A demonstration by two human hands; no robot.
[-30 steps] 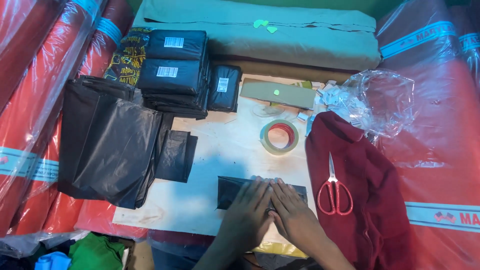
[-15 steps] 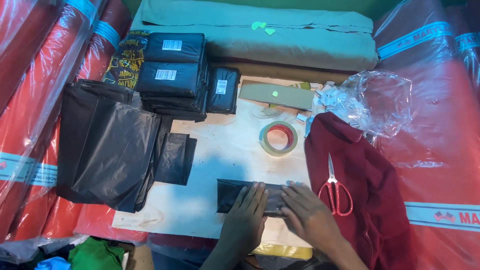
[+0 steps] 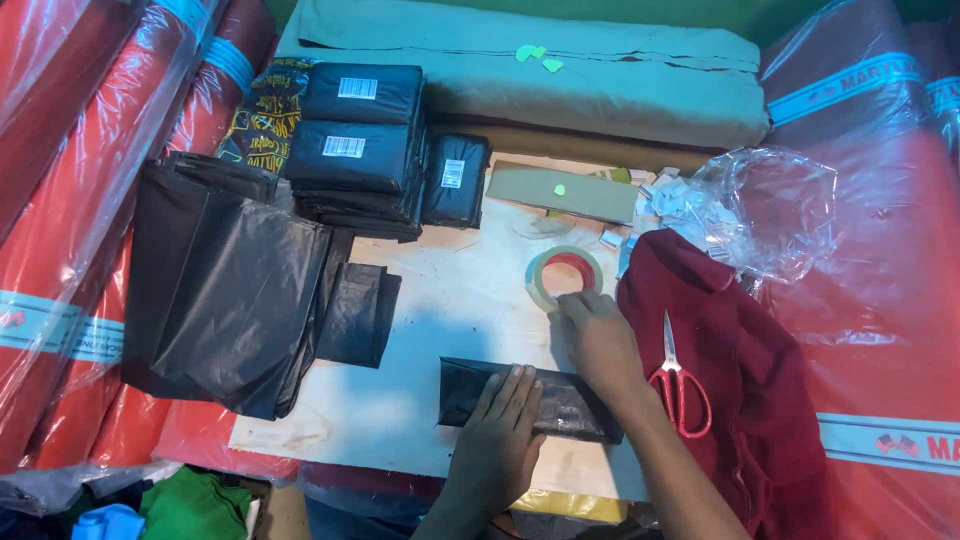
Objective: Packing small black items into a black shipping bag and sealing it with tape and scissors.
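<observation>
Since the earlier frame, the right hand (image 3: 597, 340) has left the black parcel (image 3: 530, 400) and reached up to the tape roll (image 3: 563, 277), fingers curled on its lower rim. At lower centre, the left hand (image 3: 500, 440) lies open and flat on the parcel, pinning it to the bench (image 3: 450, 290). It looks light, soft and slippery, best held by pressing flat.

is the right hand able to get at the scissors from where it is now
Probably yes: the right hand sits at the tape roll, and the red-handled scissors lie uncovered on the maroon cloth just beside it, nothing between.
</observation>
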